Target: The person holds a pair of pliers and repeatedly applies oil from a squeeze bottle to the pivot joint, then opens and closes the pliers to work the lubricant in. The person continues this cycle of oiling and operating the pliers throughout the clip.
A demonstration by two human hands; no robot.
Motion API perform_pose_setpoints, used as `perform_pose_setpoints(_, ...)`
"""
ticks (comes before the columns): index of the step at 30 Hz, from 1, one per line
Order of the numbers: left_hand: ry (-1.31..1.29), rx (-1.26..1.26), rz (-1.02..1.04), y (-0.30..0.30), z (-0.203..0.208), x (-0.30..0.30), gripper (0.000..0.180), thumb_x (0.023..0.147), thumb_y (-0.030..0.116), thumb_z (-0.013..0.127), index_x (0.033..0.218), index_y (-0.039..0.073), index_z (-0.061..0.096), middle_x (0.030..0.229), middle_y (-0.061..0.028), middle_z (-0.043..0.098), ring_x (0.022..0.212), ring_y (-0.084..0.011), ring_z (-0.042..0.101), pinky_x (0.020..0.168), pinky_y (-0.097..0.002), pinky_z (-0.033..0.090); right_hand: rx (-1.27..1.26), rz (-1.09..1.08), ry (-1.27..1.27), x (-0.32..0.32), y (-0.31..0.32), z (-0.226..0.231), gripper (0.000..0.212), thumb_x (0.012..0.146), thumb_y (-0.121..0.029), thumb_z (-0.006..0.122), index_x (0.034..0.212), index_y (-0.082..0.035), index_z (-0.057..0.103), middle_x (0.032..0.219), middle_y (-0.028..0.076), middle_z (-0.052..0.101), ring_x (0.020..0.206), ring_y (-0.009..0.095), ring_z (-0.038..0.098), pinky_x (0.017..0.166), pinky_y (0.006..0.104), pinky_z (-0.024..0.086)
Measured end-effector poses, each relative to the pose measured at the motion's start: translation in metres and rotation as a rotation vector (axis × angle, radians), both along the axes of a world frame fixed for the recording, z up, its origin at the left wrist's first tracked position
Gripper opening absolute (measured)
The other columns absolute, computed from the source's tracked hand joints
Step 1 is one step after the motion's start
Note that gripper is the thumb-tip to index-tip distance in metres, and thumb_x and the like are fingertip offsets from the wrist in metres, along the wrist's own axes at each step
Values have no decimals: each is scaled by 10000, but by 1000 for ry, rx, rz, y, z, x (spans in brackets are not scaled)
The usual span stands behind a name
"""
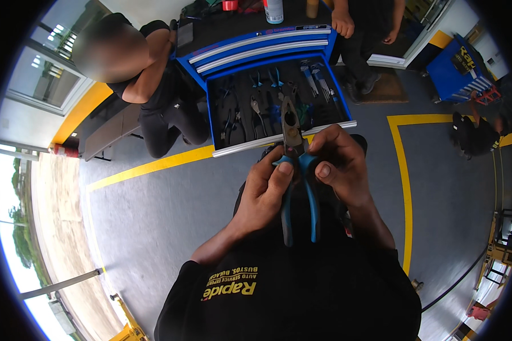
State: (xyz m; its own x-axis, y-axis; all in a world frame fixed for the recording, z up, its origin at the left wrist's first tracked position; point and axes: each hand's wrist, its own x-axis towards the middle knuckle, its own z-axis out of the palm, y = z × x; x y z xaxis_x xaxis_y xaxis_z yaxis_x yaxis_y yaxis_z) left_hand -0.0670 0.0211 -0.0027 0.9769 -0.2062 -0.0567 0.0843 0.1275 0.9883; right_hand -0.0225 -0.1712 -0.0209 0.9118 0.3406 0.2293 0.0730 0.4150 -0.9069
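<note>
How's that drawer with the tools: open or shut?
Open. The drawer sticks out from the blue cabinet, and tools show inside.

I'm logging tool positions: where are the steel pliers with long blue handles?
The blue-handled steel pliers are just right of the head view's centre, between the left hand and right hand, tips seen against the open blue drawer.
</note>
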Motion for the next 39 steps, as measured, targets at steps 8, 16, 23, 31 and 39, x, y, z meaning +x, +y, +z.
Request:
perform_pose_setpoints(8, -11, 53, 31, 1, -2, -1, 430, 1120, 395, 501, 1136, -19, 613, 833, 7, 547, 801, -78, 484, 723, -272, 401, -38, 114, 144, -1, -7, 7, 449, 907, -134, 854, 1214, -54, 536, 1016, 10, 616, 769, 31, 582, 626, 193, 459)
perform_pose_setpoints(16, 30, -39, -99, 4, -1, 8, 431, 1079, 417, 490, 1005, 4, 589, 804, -18, 539, 713, -96, 495, 655, -268, 387, 92, 139, 94, 10, -30, 1, 258, 984, -176, 754, 1159, -63, 602, 940, 1, 644, 769, 37, 620, 643, 205, 496)
perform_pose_setpoints(23, 145, 65, 169, -4, -6, 0, 631, 1057, 527, 531, 1331, -39, 591, 849, -53, 614, 684, -110, 571, 621, -255, 454, -29, 170, -100, 9, -14, 4, 293, 987, -205, 806, 1141, -58, 605, 920, -10, 659, 749, 46, 640, 662, 225, 510)
perform_pose_setpoints(31, 77, -146, -112, -3, -5, 11, 483, 1044, 486, 523, 972, 9, 547, 743, -55, 523, 620, -106, 476, 567, -263, 371, 16, 148, -62, 14, -43, 7, 127, 982, -74, 686, 1103, -67, 724, 983, 11, 702, 915, 87, 674, 848, 250, 515)
perform_pose_setpoints(39, 183, 82, 177, -6, -15, -1, 589, 1127, 463, 490, 1392, -54, 583, 942, -57, 635, 789, -116, 585, 713, -218, 457, -49, 186, -76, 7, -30, 9, 198, 1047, -237, 734, 1143, -64, 726, 952, -16, 711, 824, 56, 643, 734, 228, 510)
